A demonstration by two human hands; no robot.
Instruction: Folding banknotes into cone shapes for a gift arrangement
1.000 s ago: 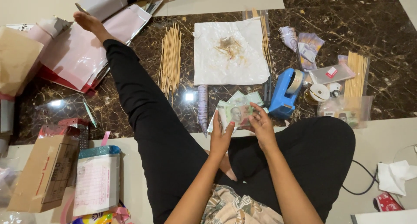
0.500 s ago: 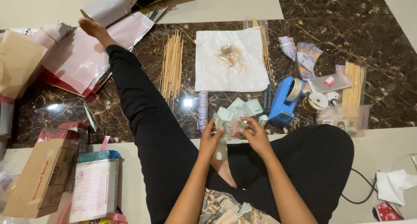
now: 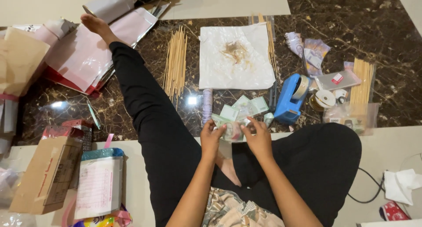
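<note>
I sit on the floor with one leg stretched out to the left. My left hand [image 3: 212, 137] and my right hand [image 3: 258, 137] together hold a greenish banknote [image 3: 232, 131] just above my lap, one hand pinching each side. Several more folded banknotes [image 3: 246, 107] lie on the dark marble floor right beyond my fingers. A blue tape dispenser [image 3: 292, 98] stands just to the right of them.
A white sheet [image 3: 235, 73] with brown scraps lies ahead. Bundles of thin wooden sticks [image 3: 176, 64] lie left of it, more sticks [image 3: 362, 79] at the right. Pink papers [image 3: 83, 55] far left, a cardboard box [image 3: 41, 176] near left, tape rolls [image 3: 324, 98], a cable [image 3: 367, 194].
Both hands have drawn slightly back toward my lap with the banknote between them. The view has shifted a little.
</note>
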